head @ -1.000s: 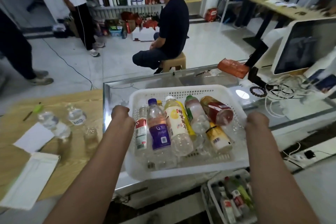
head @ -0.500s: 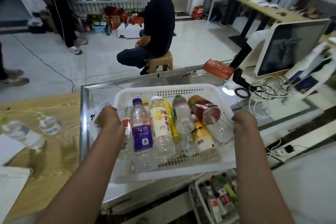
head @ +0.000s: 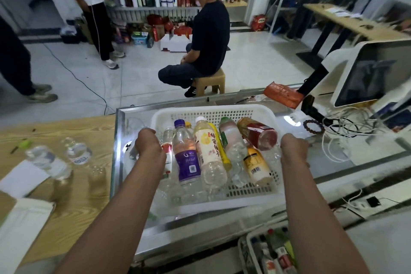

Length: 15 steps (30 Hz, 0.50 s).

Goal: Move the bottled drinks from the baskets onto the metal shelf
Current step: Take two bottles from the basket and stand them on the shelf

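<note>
A white perforated plastic basket [head: 213, 110] lies on a glass counter in front of me. Inside lie several bottled drinks, among them a purple-label water bottle [head: 185, 158], a pale yellow drink [head: 208, 151], a clear bottle with a green cap [head: 232, 142], a red-label bottle [head: 258, 132] and an orange-label bottle [head: 255, 165]. My left hand [head: 148, 143] grips the basket's left rim. My right hand [head: 293, 148] grips its right rim. A second basket [head: 249, 242] with more bottles stands low at the bottom right, partly hidden by my right arm.
Left of the counter is a wooden table [head: 77, 127] with two small water bottles [head: 46, 161] and papers. A screen [head: 373, 73], tangled cables [head: 347, 127] and a bead bracelet [head: 313, 125] occupy the counter's right. A person sits on a stool [head: 211, 82] beyond; others stand at left.
The basket stays in both hands. The view swung left and then back right, so the basket sits nearer the frame's middle again. Grips are unchanged.
</note>
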Each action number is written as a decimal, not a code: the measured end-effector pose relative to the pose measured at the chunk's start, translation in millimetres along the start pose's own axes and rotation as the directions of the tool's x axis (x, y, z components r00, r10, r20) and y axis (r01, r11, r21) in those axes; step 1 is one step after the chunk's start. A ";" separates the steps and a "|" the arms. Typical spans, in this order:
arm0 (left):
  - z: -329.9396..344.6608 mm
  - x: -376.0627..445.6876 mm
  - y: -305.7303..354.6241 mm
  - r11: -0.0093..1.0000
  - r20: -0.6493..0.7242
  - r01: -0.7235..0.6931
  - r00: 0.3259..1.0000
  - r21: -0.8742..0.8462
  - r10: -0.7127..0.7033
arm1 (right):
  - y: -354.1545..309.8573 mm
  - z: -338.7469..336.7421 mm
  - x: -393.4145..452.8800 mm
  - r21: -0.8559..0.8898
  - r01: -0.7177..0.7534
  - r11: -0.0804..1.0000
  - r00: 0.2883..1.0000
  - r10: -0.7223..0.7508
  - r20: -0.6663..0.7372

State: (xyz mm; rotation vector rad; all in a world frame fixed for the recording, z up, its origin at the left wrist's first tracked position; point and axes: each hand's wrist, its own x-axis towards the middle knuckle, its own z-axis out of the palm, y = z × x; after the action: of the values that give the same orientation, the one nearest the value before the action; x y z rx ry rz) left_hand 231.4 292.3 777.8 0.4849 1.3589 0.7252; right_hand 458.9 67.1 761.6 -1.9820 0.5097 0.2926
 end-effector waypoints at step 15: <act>-34.1 -22.2 20.0 0.999 0.339 0.018 0.941 -0.026 -0.009 | 26.7 -22.6 -61.5 0.105 0.387 0.916 0.920 -0.376 -0.108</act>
State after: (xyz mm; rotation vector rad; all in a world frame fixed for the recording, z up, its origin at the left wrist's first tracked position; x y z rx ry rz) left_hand 193.0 287.2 801.6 0.5497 1.0264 0.6162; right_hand 391.7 50.4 776.2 -1.9277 0.1784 -0.0684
